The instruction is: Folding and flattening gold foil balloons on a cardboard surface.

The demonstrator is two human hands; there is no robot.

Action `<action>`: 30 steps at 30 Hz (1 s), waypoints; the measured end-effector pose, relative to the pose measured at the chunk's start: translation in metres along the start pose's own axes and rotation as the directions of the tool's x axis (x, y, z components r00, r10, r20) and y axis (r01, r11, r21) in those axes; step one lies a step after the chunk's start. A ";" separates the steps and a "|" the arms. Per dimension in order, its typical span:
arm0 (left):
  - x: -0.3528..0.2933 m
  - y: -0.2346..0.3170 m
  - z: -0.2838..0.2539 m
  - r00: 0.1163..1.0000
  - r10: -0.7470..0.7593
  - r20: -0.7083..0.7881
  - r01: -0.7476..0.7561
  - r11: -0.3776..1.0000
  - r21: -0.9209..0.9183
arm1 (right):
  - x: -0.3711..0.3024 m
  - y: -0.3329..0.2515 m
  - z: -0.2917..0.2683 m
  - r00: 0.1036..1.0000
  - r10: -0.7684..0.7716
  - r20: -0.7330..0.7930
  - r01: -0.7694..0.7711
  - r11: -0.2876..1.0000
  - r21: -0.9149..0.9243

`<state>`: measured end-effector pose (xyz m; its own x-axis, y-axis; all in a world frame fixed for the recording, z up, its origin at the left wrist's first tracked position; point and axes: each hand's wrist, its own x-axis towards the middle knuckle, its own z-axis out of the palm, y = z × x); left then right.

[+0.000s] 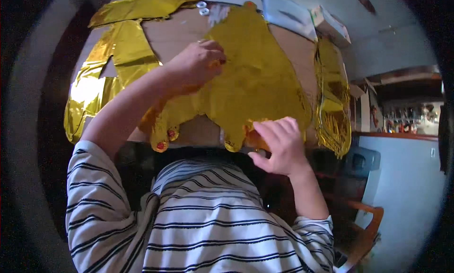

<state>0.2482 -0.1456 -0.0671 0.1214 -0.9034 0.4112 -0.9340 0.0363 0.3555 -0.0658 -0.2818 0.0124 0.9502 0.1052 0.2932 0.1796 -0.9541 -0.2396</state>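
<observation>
A large flat gold foil balloon (255,60), deflated and wide at its near end, lies on a brown cardboard-covered table (161,39) in front of me. My left hand (203,60) is over its left side, fingers curled together. A bit of orange-red shows at those fingertips, but I cannot make out what they grip. Near the lower right edge of the foil is my right hand (281,147), its thumb apart from the fingers. The fingertips reach an orange-tinted foil flap (255,136). Rounded tabs with reddish spots, such as this tab (161,144), hang at the near edge.
More gold foil pieces (130,46) lie at the left and far left. Another folded gold foil piece (332,100) is at the right edge. Two small white rings (203,8), a clear plastic packet (288,13) and a white box (329,24) sit at the back. A wooden chair (371,225) stands lower right.
</observation>
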 end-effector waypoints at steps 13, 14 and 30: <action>-0.003 0.002 0.003 0.997 0.025 -0.074 -0.025 1.000 0.001 | -0.087 -0.034 0.072 0.389 0.680 0.621 -0.302 -0.543 0.784; -0.003 0.004 0.001 0.997 0.019 -0.076 -0.019 1.000 -0.012 | -0.082 -0.033 0.072 0.407 0.654 0.637 -0.254 -0.589 0.767; -0.006 0.008 0.000 0.989 0.031 -0.144 -0.034 0.999 -0.022 | -0.025 -0.017 0.029 0.260 0.951 0.166 -0.646 0.043 0.762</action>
<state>0.2403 -0.1396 -0.0667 0.1394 -0.8312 0.5382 -0.9298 0.0770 0.3599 -0.0848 -0.2601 -0.0178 0.4603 -0.8336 -0.3055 -0.4118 0.1044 -0.9053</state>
